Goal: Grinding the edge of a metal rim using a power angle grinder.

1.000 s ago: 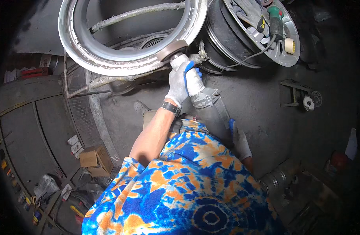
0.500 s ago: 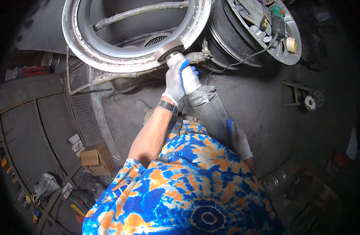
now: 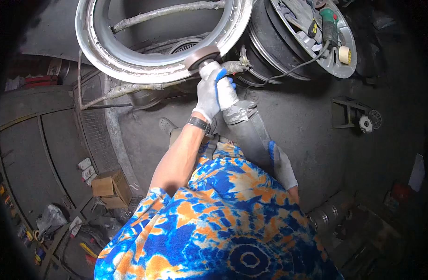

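A large power grinder with a grey body, a white-wrapped neck and a brown round disc slants away from my waist. My left hand, in a white and blue glove, is closed around the neck just behind the disc. Farther back, my right hand, gloved alike, grips the grey body; some of its fingers are hidden. The disc lies against the near right edge of a silver wheel rim ring, which rests on a frame of wrapped bars.
Right of the ring are dark wheels and a silver wheel bearing a green-and-grey power tool, gloves and a tape roll. Its cord trails behind the grinder. A metal stand is at right; a cardboard box lies left.
The disc has tilted and shifted slightly to the right along the rim's near edge. Both hands keep their hold on the grinder.
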Tool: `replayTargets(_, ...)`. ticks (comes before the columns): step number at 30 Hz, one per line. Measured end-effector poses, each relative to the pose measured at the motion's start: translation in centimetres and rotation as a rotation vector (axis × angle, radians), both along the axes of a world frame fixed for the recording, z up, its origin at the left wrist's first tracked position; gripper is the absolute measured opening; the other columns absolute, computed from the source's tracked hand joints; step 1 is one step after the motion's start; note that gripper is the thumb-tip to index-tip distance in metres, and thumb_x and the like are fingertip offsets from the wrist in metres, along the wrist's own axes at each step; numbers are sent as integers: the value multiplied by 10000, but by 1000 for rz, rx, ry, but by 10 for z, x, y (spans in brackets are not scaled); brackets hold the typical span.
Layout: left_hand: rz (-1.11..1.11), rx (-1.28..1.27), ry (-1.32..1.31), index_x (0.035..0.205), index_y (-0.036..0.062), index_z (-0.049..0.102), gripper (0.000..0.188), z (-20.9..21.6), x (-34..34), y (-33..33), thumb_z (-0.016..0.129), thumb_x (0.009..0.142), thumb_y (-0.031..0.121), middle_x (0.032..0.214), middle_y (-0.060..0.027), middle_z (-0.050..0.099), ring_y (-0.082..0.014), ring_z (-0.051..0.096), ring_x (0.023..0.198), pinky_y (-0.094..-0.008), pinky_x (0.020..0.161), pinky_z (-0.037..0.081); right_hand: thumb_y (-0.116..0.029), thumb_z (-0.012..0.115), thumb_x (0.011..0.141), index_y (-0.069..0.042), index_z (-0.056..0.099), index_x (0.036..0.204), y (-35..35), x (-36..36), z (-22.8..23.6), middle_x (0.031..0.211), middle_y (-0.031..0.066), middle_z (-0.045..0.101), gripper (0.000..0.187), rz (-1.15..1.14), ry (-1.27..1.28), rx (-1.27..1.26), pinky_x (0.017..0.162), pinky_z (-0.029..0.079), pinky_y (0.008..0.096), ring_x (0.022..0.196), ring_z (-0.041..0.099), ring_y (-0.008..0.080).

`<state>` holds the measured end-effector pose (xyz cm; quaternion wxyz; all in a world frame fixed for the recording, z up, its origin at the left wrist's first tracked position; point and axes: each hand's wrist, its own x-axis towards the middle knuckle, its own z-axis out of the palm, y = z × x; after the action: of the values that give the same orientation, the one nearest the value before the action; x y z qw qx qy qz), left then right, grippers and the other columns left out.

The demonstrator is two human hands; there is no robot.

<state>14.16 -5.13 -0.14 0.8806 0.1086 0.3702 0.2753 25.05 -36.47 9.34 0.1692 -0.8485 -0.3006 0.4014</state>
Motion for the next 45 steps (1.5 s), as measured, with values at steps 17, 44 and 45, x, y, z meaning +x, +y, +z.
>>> replayTargets(17,154,-22,194,1069,35,643,276,-17,-46,-5,744,925,247,874,-147,701,-289,717,739,-420,700,630,-82,653,905,28,327,1577,-21,-3,-68,1444,339,499,755,463,-19,139,1080,476,474,1275,548,496)
replayTargets(44,75,52,180,1062,39,650,234,-1,-14,-20,755,933,204,843,-126,704,-247,708,702,-375,653,620,-388,480,1092,37,445,1519,-49,-19,-76,1480,236,527,604,-131,229,60,1159,392,395,1354,513,342)
replayTargets(45,97,45,180,1064,41,649,231,-4,-18,-20,754,934,201,843,-128,703,-253,707,699,-380,654,622,-546,416,1093,14,486,1497,-53,-20,-86,1430,313,546,694,-283,283,88,1141,405,434,1332,531,452)
